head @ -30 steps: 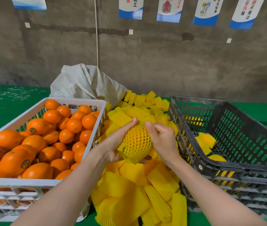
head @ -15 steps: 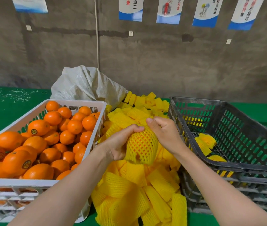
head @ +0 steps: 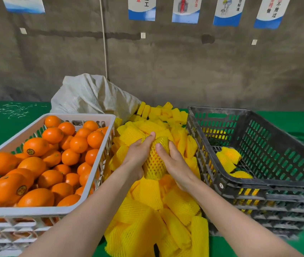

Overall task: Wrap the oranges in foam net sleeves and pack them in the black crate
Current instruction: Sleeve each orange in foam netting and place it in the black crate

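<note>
change: foam net sleeve point(head: 163, 140) stretches further over orange point(head: 153, 162) than before | left hand point(head: 138, 154), right hand point(head: 175, 164): both grip it | wrap nearly done, black crate point(head: 277, 181) next

Orange: yellow foam-netted round orange point(head: 154, 164) now stands upright, centre frame.
Hands: left hand point(head: 138, 156) and right hand point(head: 175, 164) close in tighter.

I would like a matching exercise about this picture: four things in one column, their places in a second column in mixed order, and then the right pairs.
Things
1. white crate
2. black crate
3. sleeved orange
4. pale sack

Places
a. at the back, near the wall
b. on the left, full of bare oranges
c. held between left hand and right hand
d. on the right, with a few wrapped oranges inside

Pairs: 1-b, 2-d, 3-c, 4-a
</note>
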